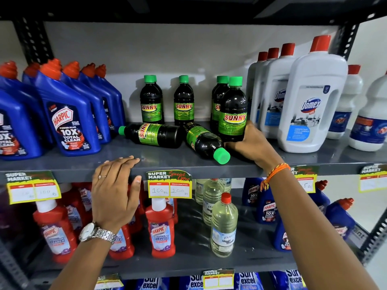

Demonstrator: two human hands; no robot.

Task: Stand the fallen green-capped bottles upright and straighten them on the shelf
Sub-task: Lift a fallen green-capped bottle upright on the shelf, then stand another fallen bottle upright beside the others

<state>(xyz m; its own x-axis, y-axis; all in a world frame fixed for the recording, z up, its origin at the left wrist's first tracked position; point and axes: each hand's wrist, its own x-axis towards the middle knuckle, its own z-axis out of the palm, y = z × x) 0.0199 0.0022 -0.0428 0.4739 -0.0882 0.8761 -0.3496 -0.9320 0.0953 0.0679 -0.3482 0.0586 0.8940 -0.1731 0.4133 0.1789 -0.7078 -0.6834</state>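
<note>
Upright bottle (232, 114) — right hand (251, 147) fingers (232, 145) wrapped round its base.

A single head-worn, wide-angle view looks forward and slightly down at a grey metal shelf (167, 155) from close range, roughly level with its front edge; the underside of the shelf above fills the top of the frame, and two lower tiers show beneath; both forearms enter from the bottom corners, so the hands sit mid-frame; straight lines bow toward the edges; no second view exists to overlap.
</note>
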